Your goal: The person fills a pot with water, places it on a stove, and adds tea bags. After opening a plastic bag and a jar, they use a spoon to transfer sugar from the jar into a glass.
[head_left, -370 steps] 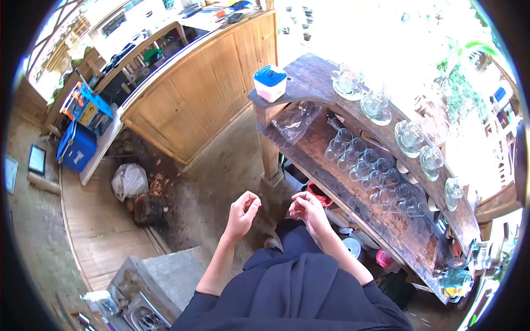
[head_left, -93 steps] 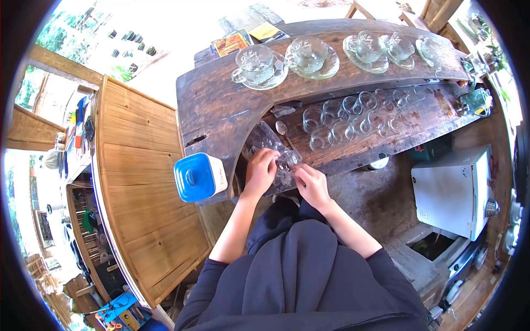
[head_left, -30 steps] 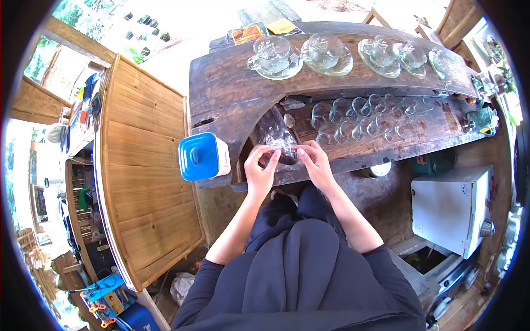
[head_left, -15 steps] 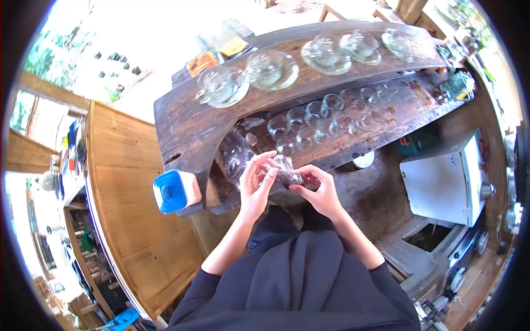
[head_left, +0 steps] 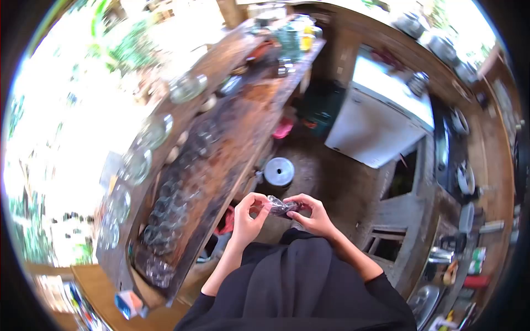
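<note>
A small crinkled clear plastic packet (head_left: 280, 207) with something dark in it is held in front of my body. My left hand (head_left: 249, 217) pinches its left end between thumb and fingertips. At its right end, my right hand (head_left: 314, 214) grips with thumb and forefinger. What the packet contains is too small to make out. Left of my hands, several glass cups (head_left: 165, 212) stand in rows on the lower level of the wooden counter (head_left: 212, 190).
Glass cups on saucers (head_left: 135, 165) line the raised counter ledge. A round white-topped stool (head_left: 279, 171) is on the floor ahead. A white cabinet (head_left: 375, 124) stands to the right, near a stove (head_left: 444, 146). A blue-lidded tub (head_left: 128, 304) sits at lower left.
My view and body have turned right, away from the counter, so the cups now lie to my left. The packet stays between both hands, and my left fingers have closed more tightly on it.
</note>
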A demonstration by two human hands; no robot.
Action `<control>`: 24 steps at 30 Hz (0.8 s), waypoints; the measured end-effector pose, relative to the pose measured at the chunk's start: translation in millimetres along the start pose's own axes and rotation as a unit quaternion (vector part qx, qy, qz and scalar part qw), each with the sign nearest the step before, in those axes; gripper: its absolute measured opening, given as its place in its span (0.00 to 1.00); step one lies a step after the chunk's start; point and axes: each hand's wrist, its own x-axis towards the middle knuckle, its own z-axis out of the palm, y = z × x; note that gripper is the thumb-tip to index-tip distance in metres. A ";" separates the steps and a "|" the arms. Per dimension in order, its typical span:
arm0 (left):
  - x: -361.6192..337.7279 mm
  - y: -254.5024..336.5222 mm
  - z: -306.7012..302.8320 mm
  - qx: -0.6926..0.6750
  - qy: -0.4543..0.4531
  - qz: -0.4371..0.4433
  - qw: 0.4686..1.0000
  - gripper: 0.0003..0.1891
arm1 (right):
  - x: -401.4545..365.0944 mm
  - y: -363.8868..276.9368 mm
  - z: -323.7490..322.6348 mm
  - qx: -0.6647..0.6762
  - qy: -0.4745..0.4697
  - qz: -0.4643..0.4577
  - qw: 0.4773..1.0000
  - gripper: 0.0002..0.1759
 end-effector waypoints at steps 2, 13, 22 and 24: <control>30.3 0.7 53.1 -0.016 -0.056 0.015 0.998 0.05 | -9.0 -4.6 -52.2 0.011 0.059 0.006 0.998 0.19; 154.6 40.4 284.7 0.003 -0.421 0.028 0.907 0.09 | -59.0 -4.2 -234.3 0.117 0.368 -0.033 0.922 0.22; 279.0 39.2 476.2 -0.036 -0.511 0.107 0.852 0.04 | -42.2 -4.8 -401.1 0.192 0.544 -0.053 0.815 0.24; 313.8 47.4 517.7 -0.026 -0.574 0.063 0.816 0.12 | -30.4 -7.0 -447.7 0.196 0.546 -0.047 0.813 0.23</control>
